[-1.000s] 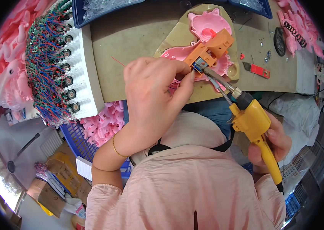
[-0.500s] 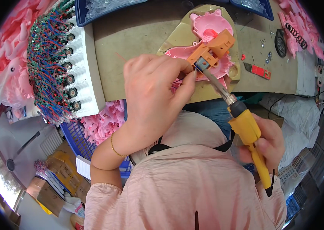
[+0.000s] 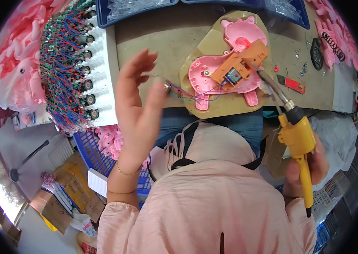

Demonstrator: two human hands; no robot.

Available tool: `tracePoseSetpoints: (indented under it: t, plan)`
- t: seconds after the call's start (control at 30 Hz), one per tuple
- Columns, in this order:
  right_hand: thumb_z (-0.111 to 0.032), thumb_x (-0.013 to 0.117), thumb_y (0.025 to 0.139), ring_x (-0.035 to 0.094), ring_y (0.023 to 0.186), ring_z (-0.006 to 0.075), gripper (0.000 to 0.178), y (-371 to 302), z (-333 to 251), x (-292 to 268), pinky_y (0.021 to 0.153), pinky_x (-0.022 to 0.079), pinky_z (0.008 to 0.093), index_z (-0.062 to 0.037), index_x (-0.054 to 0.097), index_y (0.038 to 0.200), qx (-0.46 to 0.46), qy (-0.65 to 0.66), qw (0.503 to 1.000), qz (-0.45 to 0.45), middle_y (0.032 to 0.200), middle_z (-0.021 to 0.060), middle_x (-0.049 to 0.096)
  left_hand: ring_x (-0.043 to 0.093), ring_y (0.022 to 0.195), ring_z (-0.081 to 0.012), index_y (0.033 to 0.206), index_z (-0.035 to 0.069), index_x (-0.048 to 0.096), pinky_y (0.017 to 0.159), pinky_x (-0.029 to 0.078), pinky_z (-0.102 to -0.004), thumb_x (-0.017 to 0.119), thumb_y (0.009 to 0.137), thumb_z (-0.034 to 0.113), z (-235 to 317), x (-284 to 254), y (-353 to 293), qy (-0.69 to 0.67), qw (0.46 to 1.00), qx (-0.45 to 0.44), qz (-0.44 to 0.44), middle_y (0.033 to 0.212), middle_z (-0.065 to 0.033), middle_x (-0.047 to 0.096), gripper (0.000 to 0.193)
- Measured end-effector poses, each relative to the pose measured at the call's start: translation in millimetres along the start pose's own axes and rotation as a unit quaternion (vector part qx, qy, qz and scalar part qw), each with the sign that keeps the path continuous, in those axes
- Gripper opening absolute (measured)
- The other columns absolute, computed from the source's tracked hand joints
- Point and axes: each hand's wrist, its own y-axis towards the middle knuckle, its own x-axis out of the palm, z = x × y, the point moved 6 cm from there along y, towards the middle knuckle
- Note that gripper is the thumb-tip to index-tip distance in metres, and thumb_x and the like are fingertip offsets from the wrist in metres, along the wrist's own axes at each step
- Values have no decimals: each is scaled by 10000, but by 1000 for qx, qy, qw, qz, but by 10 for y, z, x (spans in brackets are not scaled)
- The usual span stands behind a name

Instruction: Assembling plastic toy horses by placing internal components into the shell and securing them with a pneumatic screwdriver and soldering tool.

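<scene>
My left hand (image 3: 136, 110) is raised over the table with fingers and thumb apart, the thumb smeared by motion. Right beside the thumb is a small round speaker (image 3: 167, 87) on coloured wires. These wires run to a motor (image 3: 233, 76) in an orange plastic gearbox housing (image 3: 253, 52). That housing lies in a pink pig-shaped toy shell (image 3: 200, 70), which rests in a tan holding fixture (image 3: 191, 106). In my right hand (image 3: 317, 163) is a yellow soldering gun (image 3: 297, 133). Its tip points up and left, close by the orange housing's right side.
To the left, a white foam tray (image 3: 107, 84) holds rows of speakers with bundled wires (image 3: 62, 67). Blue bins (image 3: 138, 16) with clear plastic parts stand at the back. Right of the fixture lie a red-handled cutter (image 3: 293, 84) and a black oval part (image 3: 316, 54).
My left hand has let go of the wire at the motor and moved left, its fingers opening. The soldering gun has drawn back rightward from the motor.
</scene>
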Motion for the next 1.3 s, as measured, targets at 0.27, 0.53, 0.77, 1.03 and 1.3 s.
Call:
tracePoseSetpoints:
  t: [0.27,0.53,0.77,1.03,1.3]
  plan:
    - [-145,656,824,527,1063,410,611,79,-126,67,868,447,452,-92,335,1340,-231,-19,972,33,1210,378,422,534,901,-175,921,26,630,801,403,-284,650,771,73,83,20,-47,206,972,48,-100,995,-78,596,159]
    - [-182,709,781,474,1164,321,584,-101,3,-41,970,383,424,-61,412,1269,-110,13,978,178,1249,248,461,548,720,-205,819,120,660,663,378,-313,702,713,105,480,473,-5,301,916,233,-129,767,1,618,115]
    - [-152,734,763,463,1177,327,613,-192,91,23,956,398,420,-65,406,1273,-116,110,977,138,1270,263,438,503,792,-202,792,111,660,730,344,-330,704,701,124,258,633,-136,291,929,176,-144,781,9,585,102]
    - [-108,671,806,580,995,379,529,-72,75,158,787,490,382,-42,374,1239,-192,69,979,18,1159,399,449,486,790,-195,776,104,659,736,339,-319,696,702,120,200,658,-121,270,944,133,-138,779,1,580,84]
    - [-40,695,764,574,998,419,528,32,16,220,782,497,422,-86,400,1199,-196,72,978,-22,1198,408,409,467,729,-147,779,46,657,673,349,-261,677,747,74,233,656,-91,275,936,142,-166,749,-21,580,47]
